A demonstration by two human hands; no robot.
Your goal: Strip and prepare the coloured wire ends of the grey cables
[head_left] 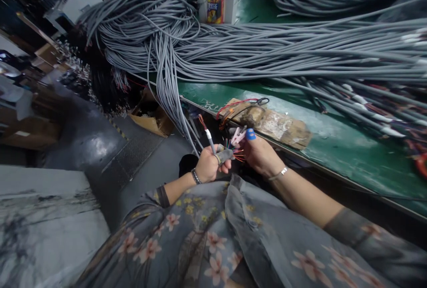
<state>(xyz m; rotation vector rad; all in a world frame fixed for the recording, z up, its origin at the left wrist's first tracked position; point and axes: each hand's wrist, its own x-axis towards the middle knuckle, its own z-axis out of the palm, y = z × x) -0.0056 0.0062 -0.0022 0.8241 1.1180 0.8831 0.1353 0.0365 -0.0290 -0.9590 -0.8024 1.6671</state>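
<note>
Left hand [208, 164] closed on a gray cable [212, 144] pointing away — colored wires [239, 157] fan toward the right hand [257, 153], pinching a pink clip [237, 138]

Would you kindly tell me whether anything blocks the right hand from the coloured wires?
Nothing visible does: the right hand, a pink item at its fingertips, is close beside the coloured wires fanning out by the left hand.
</note>
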